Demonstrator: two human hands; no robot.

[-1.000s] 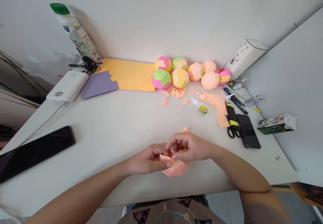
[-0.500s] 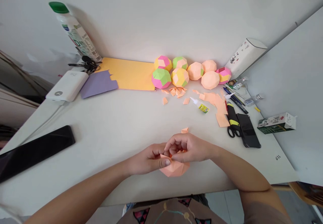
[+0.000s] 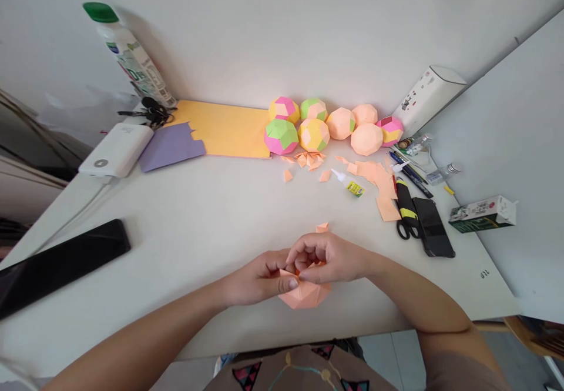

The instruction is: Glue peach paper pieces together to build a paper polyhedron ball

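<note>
Near the front edge of the white table I hold a peach paper ball point(image 3: 305, 297), faceted and open at the top. My left hand point(image 3: 268, 277) grips its upper left rim, thumb outside and fingers behind. Over the top of the ball, my right hand point(image 3: 328, 259) is closed, its thumb and fingertips pinching at the rim beside the left fingers. The exact spot being pinched is hidden by the fingers. A small folded peach paper piece point(image 3: 322, 227) lies just beyond my right hand. Farther back, a small glue bottle point(image 3: 349, 183) rests on its side.
Several finished paper balls point(image 3: 314, 135) stand along the wall. Peach scraps point(image 3: 374, 174), scissors point(image 3: 408, 211) and a phone point(image 3: 434, 226) lie to the right. Orange card point(image 3: 233, 129), purple card point(image 3: 171, 147), a power bank point(image 3: 117, 150) and a dark phone point(image 3: 66, 264) are left.
Both hands keep the same hold on the paper ball. The view has shifted very slightly; nothing else has visibly moved.
</note>
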